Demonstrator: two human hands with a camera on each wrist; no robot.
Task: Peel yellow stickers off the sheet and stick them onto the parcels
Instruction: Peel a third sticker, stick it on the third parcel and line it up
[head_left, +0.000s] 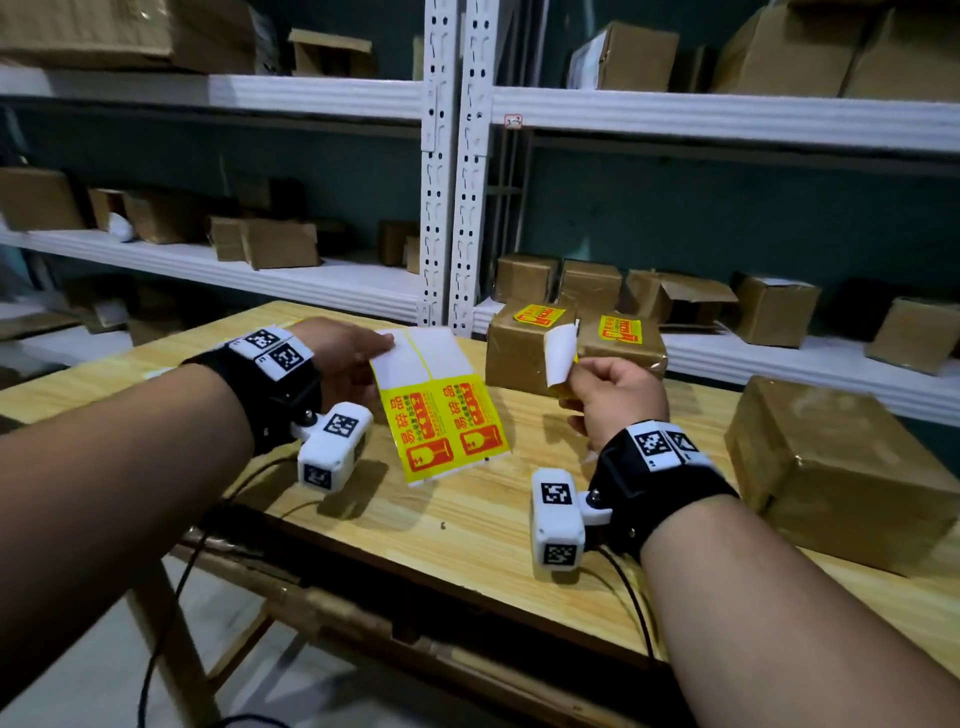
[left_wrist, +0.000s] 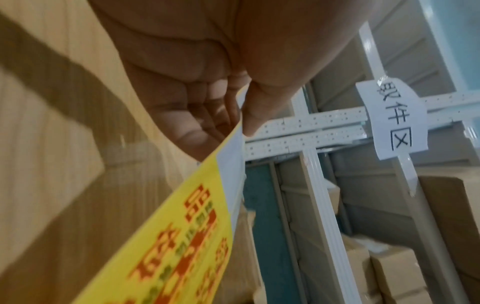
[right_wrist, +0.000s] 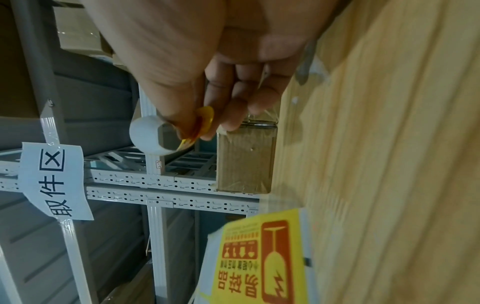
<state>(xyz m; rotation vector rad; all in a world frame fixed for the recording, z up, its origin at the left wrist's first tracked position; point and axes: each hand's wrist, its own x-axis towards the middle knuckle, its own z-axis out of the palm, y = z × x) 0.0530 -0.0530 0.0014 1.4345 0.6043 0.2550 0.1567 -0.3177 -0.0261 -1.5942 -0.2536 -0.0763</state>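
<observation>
Holding a sticker sheet (head_left: 436, 400) by its bare white end, the left hand (head_left: 348, 358) is pinching it above the wooden table (head_left: 467, 519); two yellow stickers are remaining on it. The right hand (head_left: 613, 395) is pinching a peeled sticker (head_left: 560, 353), curling with its white sticky side showing, just in front of two parcels (head_left: 524, 343) already wearing labels. A bare parcel (head_left: 831, 467) is sitting at far right. Likely risk: the curl is threatening to fold the sticker onto itself or the fingers, spoiling placement.
</observation>
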